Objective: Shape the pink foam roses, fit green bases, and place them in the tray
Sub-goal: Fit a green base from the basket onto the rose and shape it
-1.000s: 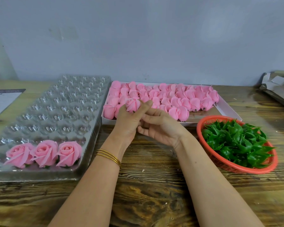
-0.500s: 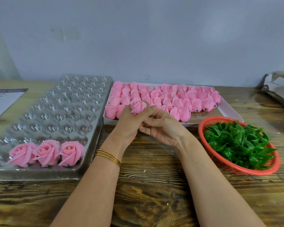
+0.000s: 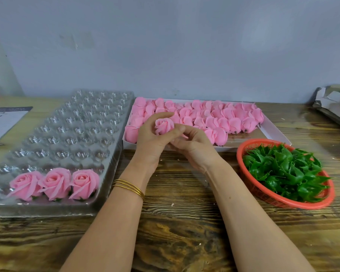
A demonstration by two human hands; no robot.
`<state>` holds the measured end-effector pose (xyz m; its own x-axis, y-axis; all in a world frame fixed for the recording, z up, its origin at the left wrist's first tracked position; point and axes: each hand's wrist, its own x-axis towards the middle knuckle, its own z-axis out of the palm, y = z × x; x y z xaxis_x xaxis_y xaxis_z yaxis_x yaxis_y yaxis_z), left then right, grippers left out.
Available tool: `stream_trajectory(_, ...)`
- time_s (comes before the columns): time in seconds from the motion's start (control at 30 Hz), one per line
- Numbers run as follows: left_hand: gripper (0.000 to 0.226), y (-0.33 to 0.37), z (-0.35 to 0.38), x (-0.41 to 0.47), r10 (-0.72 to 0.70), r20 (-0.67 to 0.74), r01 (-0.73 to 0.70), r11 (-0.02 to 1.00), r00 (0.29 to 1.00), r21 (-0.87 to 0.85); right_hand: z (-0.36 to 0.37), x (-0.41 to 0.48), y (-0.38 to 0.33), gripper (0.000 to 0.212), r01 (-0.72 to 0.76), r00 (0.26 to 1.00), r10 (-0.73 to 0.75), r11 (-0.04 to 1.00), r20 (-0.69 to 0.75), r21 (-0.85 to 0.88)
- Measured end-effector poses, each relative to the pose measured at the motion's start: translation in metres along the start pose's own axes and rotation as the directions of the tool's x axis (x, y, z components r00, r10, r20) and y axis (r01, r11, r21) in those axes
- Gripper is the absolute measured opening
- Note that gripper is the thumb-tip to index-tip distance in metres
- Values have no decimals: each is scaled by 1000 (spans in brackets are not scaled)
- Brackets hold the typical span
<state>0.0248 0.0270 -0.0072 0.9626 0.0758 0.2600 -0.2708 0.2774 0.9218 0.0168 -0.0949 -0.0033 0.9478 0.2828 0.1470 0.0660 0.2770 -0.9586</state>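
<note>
Comparing with a second before, we saw that the rose point(image 3: 164, 125) had come up off the row of buds point(image 3: 214, 116) and turned its spiral face toward us, its outer petals starting to loosen. It sat at the centre of the worktop point(image 3: 185, 222), just in front of the white box point(image 3: 273, 135) at twelve o'clock. Our left grip point(image 3: 151, 139) was curled around its left side and back. Our right grip point(image 3: 194, 147) was pinched on its lower edge, thumb on the petals, with a pink sliver showing between the fingers. We judged the shaping under way and not finished. No base was fitted yet: the green bases point(image 3: 283, 169) lay in the basket point(image 3: 279, 203) at three o'clock. The tray point(image 3: 77, 134) at nine o'clock held three finished roses point(image 3: 55, 183) in its near row.
</note>
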Motion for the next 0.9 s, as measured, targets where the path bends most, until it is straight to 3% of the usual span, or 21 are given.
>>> stream_trajectory(0.17, 47, 1, 2, -1, 134, -88, -114, 973, 987, 200, -3, 3, 4, 35, 100, 976, -174, 893, -132, -440)
stream_trajectory(0.37, 37, -5, 7, -4, 249, -14, -214, 860, 968, 464, 1, 4, 11, 47, 159, 958, -268, 796, -105, -584)
stream_trajectory(0.47, 33, -7, 7, -4, 284, 8, -241, 800, 959, 550, 0, 5, 14, 41, 163, 956, -276, 780, -97, -605)
stream_trajectory(0.9, 19, -10, 6, -5, 290, 27, -219, 653, 957, 725, -5, 9, 17, 52, 168, 963, -253, 830, -90, -533)
